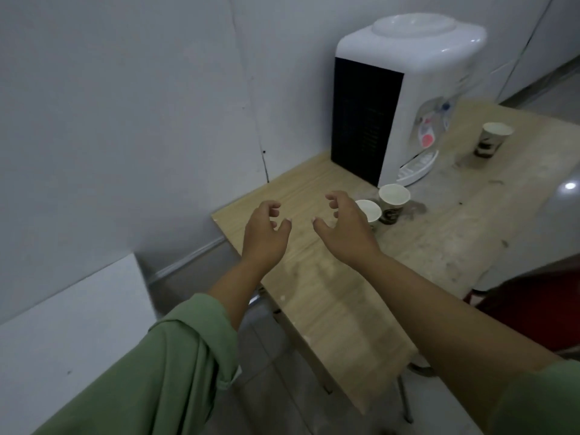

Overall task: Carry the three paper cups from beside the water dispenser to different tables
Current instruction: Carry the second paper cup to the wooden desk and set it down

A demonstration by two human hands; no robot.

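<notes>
Three paper cups stand on a wooden table (329, 296) by a white water dispenser (408, 89). Two cups sit close together in front of the dispenser: one (393, 203) upright with a dark print, the other (370, 211) just left of it and partly hidden behind my right hand (343, 229). The third cup (492, 139) stands alone to the dispenser's right. My right hand hovers with curled, spread fingers right beside the nearest cup, holding nothing. My left hand (265, 232) hovers over the table's left part, fingers apart and empty.
A grey wall runs behind and left of the table. A white board or surface (72, 324) lies at lower left. A dark red chair (533, 306) stands at the table's right edge. Tiled floor shows below the table's near corner.
</notes>
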